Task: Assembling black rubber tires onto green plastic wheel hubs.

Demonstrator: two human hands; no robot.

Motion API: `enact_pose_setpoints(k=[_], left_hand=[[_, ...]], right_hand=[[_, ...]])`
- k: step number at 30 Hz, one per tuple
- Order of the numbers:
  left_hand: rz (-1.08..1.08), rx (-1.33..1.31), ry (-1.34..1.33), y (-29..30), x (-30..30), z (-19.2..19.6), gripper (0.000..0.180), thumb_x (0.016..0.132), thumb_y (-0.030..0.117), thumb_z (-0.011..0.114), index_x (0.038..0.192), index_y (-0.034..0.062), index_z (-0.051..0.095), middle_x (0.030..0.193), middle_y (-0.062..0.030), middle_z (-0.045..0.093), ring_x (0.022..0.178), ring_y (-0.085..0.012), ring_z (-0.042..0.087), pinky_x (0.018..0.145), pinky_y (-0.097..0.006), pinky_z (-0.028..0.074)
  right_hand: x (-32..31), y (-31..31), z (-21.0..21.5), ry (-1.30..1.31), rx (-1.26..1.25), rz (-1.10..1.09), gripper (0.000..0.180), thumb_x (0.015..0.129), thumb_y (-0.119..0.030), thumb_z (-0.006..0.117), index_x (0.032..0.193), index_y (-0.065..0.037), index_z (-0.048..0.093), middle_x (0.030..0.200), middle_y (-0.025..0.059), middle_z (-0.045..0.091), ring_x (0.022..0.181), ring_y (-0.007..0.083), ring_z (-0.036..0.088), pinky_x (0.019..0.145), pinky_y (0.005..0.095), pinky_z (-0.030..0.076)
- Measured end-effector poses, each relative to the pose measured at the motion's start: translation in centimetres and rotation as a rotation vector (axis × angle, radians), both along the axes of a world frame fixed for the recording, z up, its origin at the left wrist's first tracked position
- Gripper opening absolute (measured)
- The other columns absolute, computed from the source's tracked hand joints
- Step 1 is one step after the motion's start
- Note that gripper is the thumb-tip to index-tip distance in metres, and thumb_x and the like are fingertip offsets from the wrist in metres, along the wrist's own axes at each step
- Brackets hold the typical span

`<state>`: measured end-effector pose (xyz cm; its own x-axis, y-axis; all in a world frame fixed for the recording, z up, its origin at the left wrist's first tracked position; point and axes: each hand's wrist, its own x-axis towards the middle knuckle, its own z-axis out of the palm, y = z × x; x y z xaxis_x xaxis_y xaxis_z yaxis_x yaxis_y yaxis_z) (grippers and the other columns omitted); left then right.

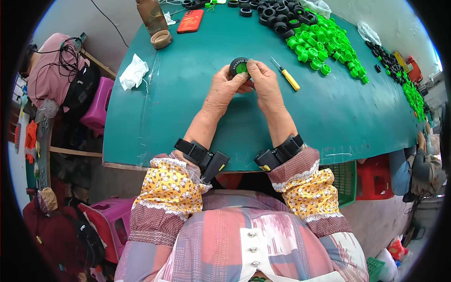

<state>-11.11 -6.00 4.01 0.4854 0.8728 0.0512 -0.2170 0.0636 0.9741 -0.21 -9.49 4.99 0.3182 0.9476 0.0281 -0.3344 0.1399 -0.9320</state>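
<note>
A small toy wheel [240, 68], a black tyre with a bright green hub, is held up between my two hands over the green tabletop. My left hand [224, 87] grips its left side, the thumb lying across the hub's lower part. On the other side, my right hand [265, 81] pinches the rim with thumb and fingers. Some fingers are hidden behind the wheel. Just right of my right hand lies a screwdriver [289, 79] with a yellow handle. Farther back are a heap of green hubs [324, 42] and a pile of black tyres [281, 18].
A crumpled tissue [134, 72] lies at the left, with a brown bottle [152, 18], its round lid [161, 39] and a red phone [190, 21] behind. More parts [413, 98] sit along the right edge, near another person [425, 160]. Purple stools [97, 105] stand left.
</note>
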Motion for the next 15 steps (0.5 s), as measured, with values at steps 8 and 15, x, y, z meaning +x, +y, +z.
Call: enact_pose_setpoints(k=[8,15], left_hand=[[-0.026,-0.072,0.068,-0.6,0.1,-0.4,0.017,0.082,0.013,0.053,0.094,0.0012,0.053,0.076,-0.0080,0.062,0.061,-0.0111,0.060,0.055,-0.020,0.048],[0.028,0.025,0.103,-0.9,0.6,-0.9,0.020,0.082,0.017,0.056,0.095,0.0022,0.052,0.071,-0.0052,0.060,0.056,-0.0088,0.057,0.050,-0.018,0.045]], right_hand=[[1.4,-0.4,-1.9,0.132,-0.072,0.183,0.029,0.088,-0.033,0.052,0.091,-0.005,0.056,0.077,0.0011,0.055,0.064,0.0081,0.051,0.056,0.0215,0.043],[1.6,-0.1,-2.8,0.146,-0.055,0.181,0.028,0.089,-0.032,0.051,0.091,-0.004,0.055,0.077,0.0022,0.055,0.062,0.0087,0.051,0.053,0.0216,0.043]])
